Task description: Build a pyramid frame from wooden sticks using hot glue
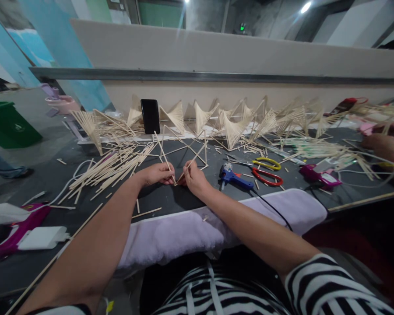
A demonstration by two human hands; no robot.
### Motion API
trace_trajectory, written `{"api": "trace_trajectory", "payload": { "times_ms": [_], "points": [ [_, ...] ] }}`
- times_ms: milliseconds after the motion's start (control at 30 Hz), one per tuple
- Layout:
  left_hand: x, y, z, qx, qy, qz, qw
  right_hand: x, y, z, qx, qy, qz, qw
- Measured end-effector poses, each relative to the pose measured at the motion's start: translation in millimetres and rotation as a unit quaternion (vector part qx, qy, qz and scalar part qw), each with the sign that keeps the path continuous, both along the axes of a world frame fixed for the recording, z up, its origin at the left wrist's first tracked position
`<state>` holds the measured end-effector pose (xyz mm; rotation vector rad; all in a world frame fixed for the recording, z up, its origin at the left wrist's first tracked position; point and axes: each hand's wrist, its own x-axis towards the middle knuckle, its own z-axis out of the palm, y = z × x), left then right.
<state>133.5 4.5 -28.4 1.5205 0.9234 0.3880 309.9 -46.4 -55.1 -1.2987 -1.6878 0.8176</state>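
Observation:
Thin wooden sticks are joined into an angular open frame (205,148) on the dark table in front of me. My left hand (157,173) is closed in a pinch on a wooden stick (163,151) at the frame's near left. Opposite it, my right hand (195,178) pinches a second wooden stick (197,155), which slants up to the right. The lower ends of both sticks come together between my fingertips. Whether they are glued there, I cannot tell. A blue glue gun (235,177) lies to the right of my right hand.
Loose sticks (110,168) are heaped at the left. Finished fan-shaped stick frames (233,131) and a phone (150,116) stand along the back. Red-handled scissors (267,177) lie right of centre. A lilac padded cloth (180,234) covers the front edge. Another person's hand (385,146) is at far right.

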Motion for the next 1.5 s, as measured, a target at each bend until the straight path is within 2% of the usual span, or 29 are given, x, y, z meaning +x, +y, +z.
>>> {"api": "trace_trajectory", "payload": {
  "times_ms": [200, 433, 733, 1000, 1233, 1500],
  "points": [
    [0.0, 0.6, -1.3, 0.006, -0.007, -0.001, 1.0, -1.8, 10.1, -12.1, -0.041, 0.068, 0.002, 0.997],
    [0.2, -0.1, -0.3, 0.008, 0.001, 0.0, 1.0, -3.7, 12.7, -16.7, -0.037, 0.104, 0.007, 0.994],
    [1.3, -2.2, 3.4, 0.009, 0.009, 0.01, 1.0, -6.1, 18.6, -20.5, -0.039, 0.039, -0.032, 0.998],
    [2.0, -1.5, 2.8, 0.007, 0.01, 0.016, 1.0, -6.6, 24.3, -21.6, -0.048, 0.02, -0.022, 0.998],
    [1.6, -0.9, 2.7, 0.007, 0.013, 0.01, 1.0, -5.8, 22.1, -20.1, -0.002, -0.025, -0.039, 0.999],
    [-0.7, 0.4, -0.7, 0.012, 0.007, 0.006, 1.0, -4.5, 17.8, -19.7, 0.01, -0.051, -0.047, 0.998]
  ]
}}
